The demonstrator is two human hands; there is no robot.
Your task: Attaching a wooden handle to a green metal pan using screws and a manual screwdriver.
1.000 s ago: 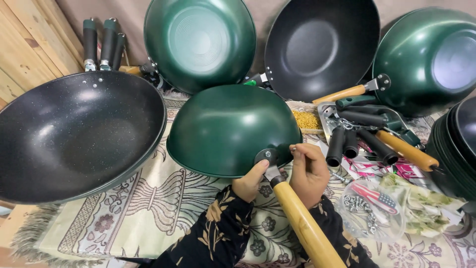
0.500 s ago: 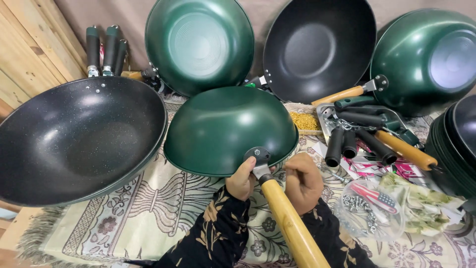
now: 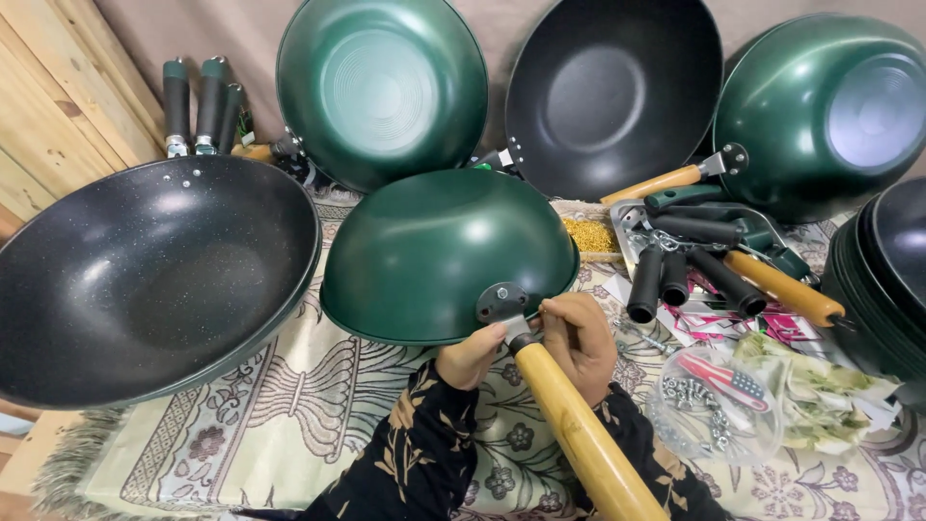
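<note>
A green wok (image 3: 439, 253) lies upside down on the patterned cloth in front of me, its wooden handle (image 3: 579, 434) pointing toward me. My left hand (image 3: 470, 355) pinches the metal bracket (image 3: 503, 304) where the handle joins the pan. My right hand (image 3: 582, 340) grips the neck of the handle just behind the bracket, fingers curled around it.
A large black wok (image 3: 145, 275) sits at the left. Two green woks (image 3: 381, 87) (image 3: 830, 111) and a black one (image 3: 612, 92) lean against the back wall. Loose black and wooden handles (image 3: 714, 265), a bag of screws (image 3: 714, 410) and stacked dark pans (image 3: 892, 280) lie at the right.
The green wok and both hands have shifted slightly to the left and toward me. The hands stay at the handle joint.
</note>
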